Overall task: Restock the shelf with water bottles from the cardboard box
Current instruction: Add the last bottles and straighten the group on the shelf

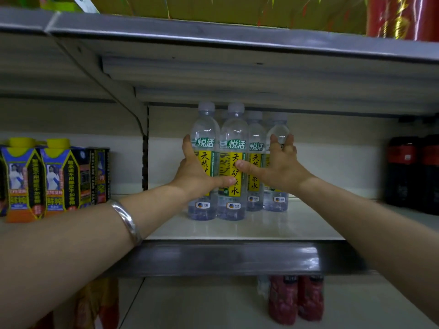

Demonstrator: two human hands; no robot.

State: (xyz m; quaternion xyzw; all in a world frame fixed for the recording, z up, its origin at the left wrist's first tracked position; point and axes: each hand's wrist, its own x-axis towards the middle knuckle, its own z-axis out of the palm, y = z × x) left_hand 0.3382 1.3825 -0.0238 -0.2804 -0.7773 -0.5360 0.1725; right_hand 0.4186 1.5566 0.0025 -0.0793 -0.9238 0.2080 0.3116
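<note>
Nearest the camera, two bare forearms reach forward over the dark front edge of the shelf [237, 233]; the left forearm wears a silver bangle [126, 220]. The left hand [197, 173] lies spread against the left side of a cluster of water bottles [234, 162], thumb across the front labels. The right hand [278, 165] presses the cluster's right side, fingers splayed upward, thumb touching the second bottle. Both hands are wide, bracing the group rather than closed round any single bottle. The bottles stand upright on the white shelf board, apparently in two rows; the rear row is partly hidden. Left stand juice cartons [42, 176]; far right, dark bottles [413, 172]. Below, red bottles [297, 298].
</note>
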